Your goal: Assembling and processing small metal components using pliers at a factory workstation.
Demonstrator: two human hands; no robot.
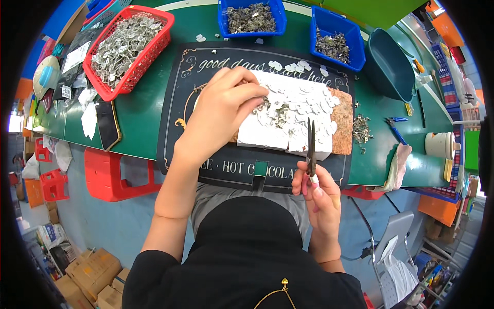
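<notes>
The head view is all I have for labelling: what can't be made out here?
- Left hand: fingertips cover what they pinch on the white pad.
- Right hand: hides the handles of the pliers.
- Blue bins: metal pieces too small to identify.

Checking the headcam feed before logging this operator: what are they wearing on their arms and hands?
Both forearms are bare, with black sleeves ending at the elbows. The left hand and right hand wear no gloves; no rings, watch or bracelets show. A thin gold chain with a pendant hangs on the black top.
</notes>
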